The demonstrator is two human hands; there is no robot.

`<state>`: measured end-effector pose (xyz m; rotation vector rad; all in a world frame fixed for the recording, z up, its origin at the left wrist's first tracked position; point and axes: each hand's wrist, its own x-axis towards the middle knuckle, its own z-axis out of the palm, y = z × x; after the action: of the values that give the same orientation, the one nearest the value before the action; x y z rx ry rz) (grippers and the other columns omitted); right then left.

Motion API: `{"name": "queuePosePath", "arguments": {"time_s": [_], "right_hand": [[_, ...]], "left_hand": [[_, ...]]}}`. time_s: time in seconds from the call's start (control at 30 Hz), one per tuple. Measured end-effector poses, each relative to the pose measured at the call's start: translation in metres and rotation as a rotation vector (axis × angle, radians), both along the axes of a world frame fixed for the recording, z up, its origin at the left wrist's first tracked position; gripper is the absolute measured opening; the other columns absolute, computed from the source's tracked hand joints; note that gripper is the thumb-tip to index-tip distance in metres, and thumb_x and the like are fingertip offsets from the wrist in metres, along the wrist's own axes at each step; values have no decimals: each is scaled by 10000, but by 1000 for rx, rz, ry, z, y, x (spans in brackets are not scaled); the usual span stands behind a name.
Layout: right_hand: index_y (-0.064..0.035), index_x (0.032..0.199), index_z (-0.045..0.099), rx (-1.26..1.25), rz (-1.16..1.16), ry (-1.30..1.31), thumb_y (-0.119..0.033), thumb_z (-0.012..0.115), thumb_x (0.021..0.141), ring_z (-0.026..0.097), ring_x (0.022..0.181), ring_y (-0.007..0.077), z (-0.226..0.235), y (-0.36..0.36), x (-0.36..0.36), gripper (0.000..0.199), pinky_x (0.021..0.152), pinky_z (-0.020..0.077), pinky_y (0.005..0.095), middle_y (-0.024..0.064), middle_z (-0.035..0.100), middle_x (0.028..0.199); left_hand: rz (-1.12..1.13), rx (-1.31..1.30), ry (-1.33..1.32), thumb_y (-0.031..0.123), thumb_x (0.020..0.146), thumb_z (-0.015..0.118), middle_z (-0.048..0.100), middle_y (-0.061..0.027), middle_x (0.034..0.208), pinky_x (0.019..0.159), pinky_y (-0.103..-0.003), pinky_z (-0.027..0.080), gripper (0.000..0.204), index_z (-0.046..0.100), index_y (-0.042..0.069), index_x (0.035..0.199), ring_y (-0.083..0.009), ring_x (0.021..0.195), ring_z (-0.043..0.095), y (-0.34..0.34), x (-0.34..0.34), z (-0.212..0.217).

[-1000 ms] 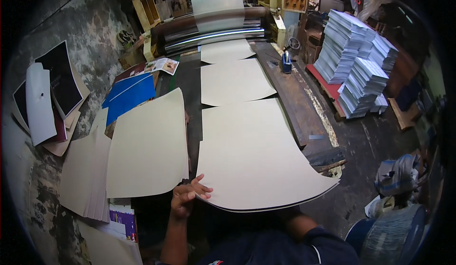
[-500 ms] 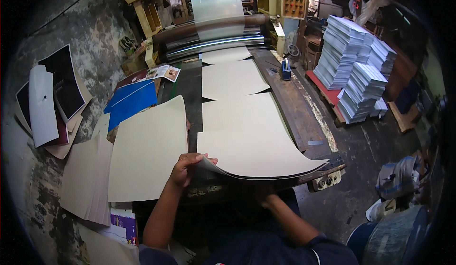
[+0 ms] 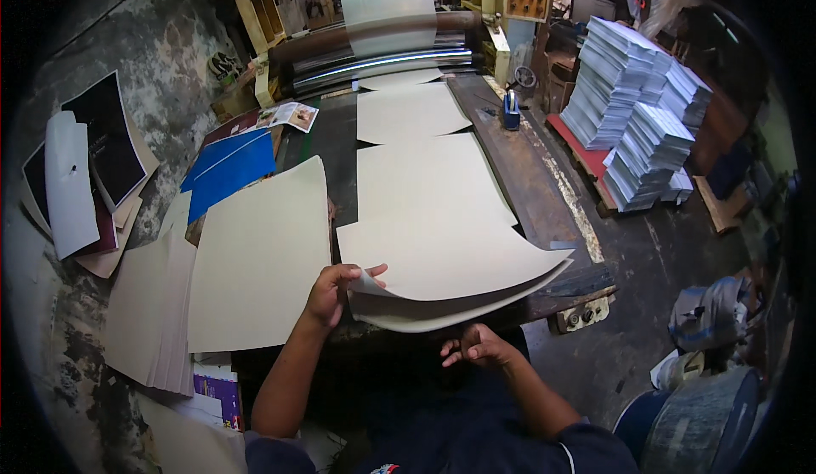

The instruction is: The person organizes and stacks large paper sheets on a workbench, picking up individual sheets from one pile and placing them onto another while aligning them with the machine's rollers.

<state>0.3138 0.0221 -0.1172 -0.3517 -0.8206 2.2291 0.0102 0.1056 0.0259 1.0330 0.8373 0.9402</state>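
Note:
At the left near corner of a large off-white paper sheet (image 3: 425,244), my left hand (image 3: 330,294) is closed, thumb on top and fingers beneath. The sheet's near edge curls up, with a gap between it and a second sheet (image 3: 476,311) bowed below. My right hand (image 3: 481,346) hangs just below the near edge of these sheets, apart from them, fingers loosely bent and spread with nothing in them. Ahead, overlapping sheets (image 3: 416,117) lie in a row on the dark machine bed, leading to the metal rollers (image 3: 382,66). Clear film (image 3: 387,6) runs down to the rollers.
Left of the bed stand a large stack of off-white sheets (image 3: 259,261), a fanned stack (image 3: 153,312) and blue sheets (image 3: 228,172). A blue tape dispenser (image 3: 511,110) sits on the right rail. Tall paper stacks (image 3: 616,83) rest on a red pallet; a blue drum (image 3: 705,419) stands near right.
My right hand has come up into sight from below the table edge. The sheet row has moved toward the rollers, and the two nearest sheets now gape apart along their near edges.

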Motion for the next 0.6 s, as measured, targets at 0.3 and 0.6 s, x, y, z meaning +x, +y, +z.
{"name": "queuePosePath", "arguments": {"time_s": [0.3, 0.6], "right_hand": [[-13, 1355, 431, -499, -121, -419, -368, 600, 936, 578, 1105, 326, -93, -26, -17, 575, 960, 477, 475, 141, 555, 1262], [-19, 1352, 436, -584, -322, -353, -379, 583, 943, 577, 1104, 326, -85, -20, -35, 565, 955, 477, 477, 138, 555, 1265]], "left_hand": [[-1156, 220, 602, 293, 947, 608, 682, -60, 1193, 1155, -561, 189, 300, 680, 118, 1179, -223, 1235, 558, -11, -11, 44], [-249, -24, 1329, 599, 876, 575, 593, -276, 1198, 860, -486, 493, 804, 487, -52, 1339, -344, 1034, 611, 297, 17, -71]]}}
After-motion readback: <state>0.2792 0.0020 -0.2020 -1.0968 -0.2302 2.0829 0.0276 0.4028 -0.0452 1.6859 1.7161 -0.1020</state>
